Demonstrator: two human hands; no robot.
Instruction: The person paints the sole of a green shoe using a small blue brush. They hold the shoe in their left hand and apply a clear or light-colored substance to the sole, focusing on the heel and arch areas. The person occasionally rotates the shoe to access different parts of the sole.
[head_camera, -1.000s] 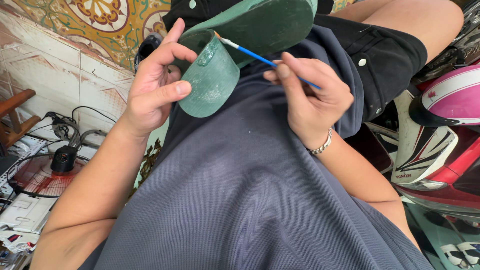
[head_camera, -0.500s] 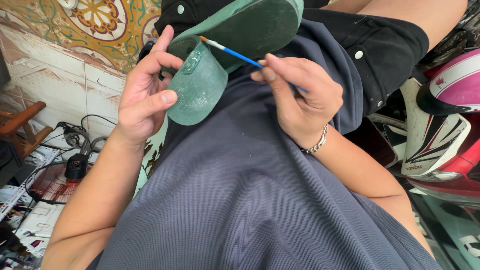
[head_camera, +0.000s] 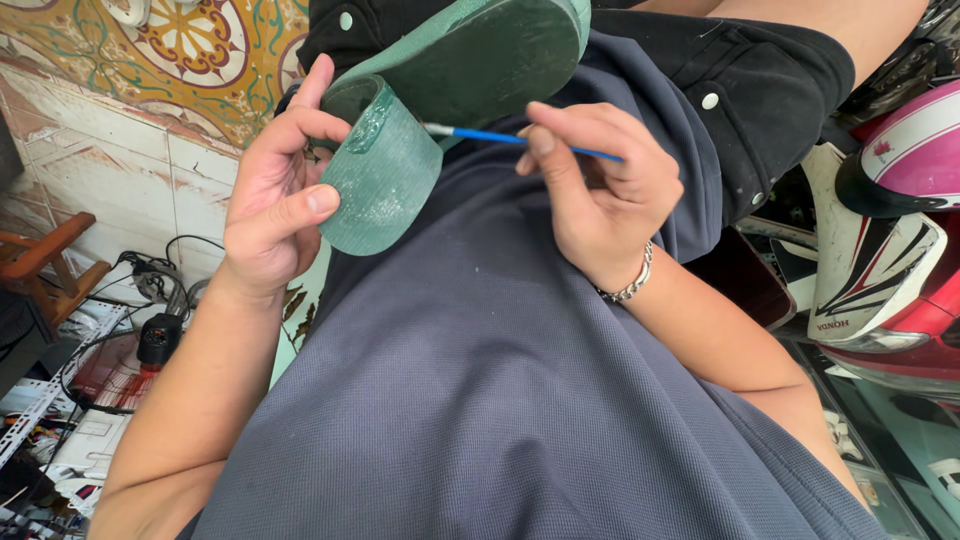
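A green shoe sole rests on my lap, its loose green layer peeled back and curled toward me. My left hand pinches that peeled flap, thumb on its outer face and fingers behind it. A glossy wet patch shows near the fold. My right hand holds a thin blue-handled brush by the handle, its tip touching the inside of the fold between flap and sole. A silver bracelet sits on my right wrist.
My grey shirt fills the lower frame, with black shorts above. Patterned floor tiles, a wooden stool and cables with a black plug lie left. Pink and white helmets sit right.
The flap and sole have come closer and shifted slightly down and right in view. The brush has levelled out, its tip moving into the fold. My left thumb has slid lower on the flap.
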